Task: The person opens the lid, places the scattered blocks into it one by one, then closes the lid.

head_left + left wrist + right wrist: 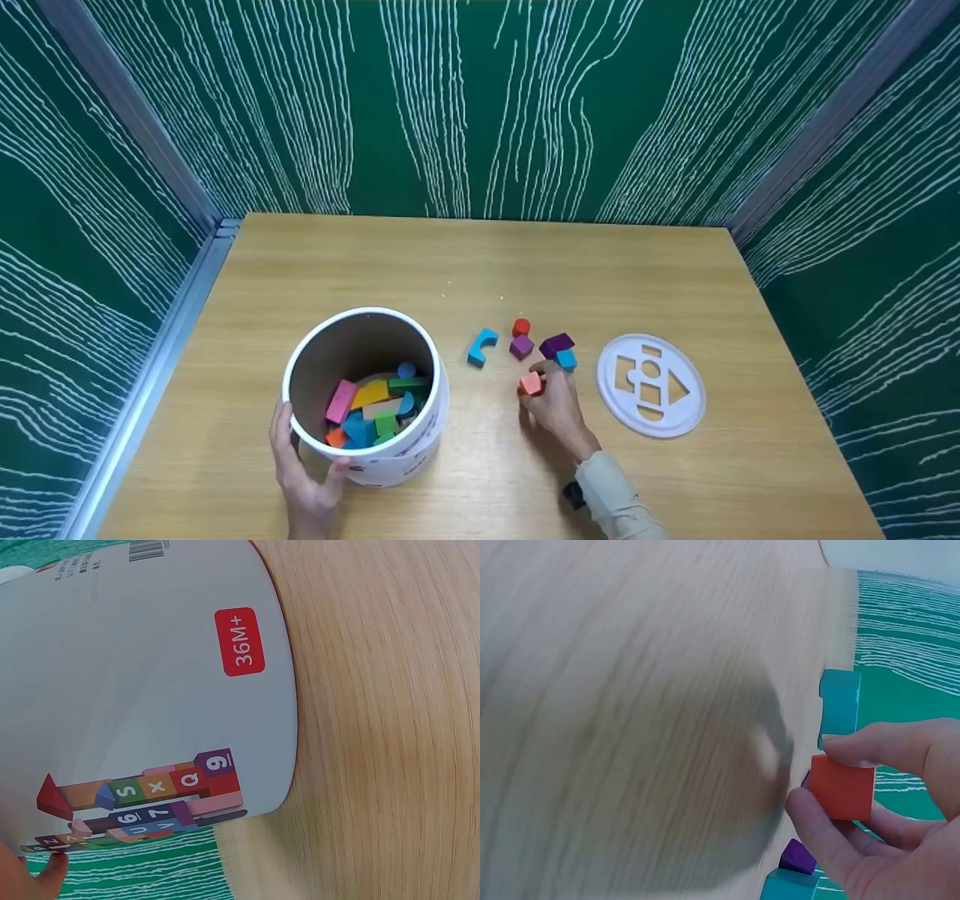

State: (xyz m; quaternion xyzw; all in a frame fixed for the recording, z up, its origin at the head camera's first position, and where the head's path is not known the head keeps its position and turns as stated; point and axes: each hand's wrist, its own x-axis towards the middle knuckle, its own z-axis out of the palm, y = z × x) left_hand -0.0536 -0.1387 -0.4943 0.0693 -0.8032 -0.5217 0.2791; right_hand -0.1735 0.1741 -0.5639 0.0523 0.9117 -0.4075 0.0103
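My left hand holds the side of a white bucket, fingers along its left wall and thumb at the front. Blocks of many colours, such as a pink block and a yellow block, lie inside. Between thumb and fingers, my right hand pinches an orange block with a square face. Just beyond that hand are a dark purple block and a blue block. A purple cube, a red cylinder and a blue arch block lie further left.
A white round lid with shaped cut-outs lies right of my right hand. The wooden table meets green walls with white lines at the back and sides. Tiny specks dot the table behind the blocks.
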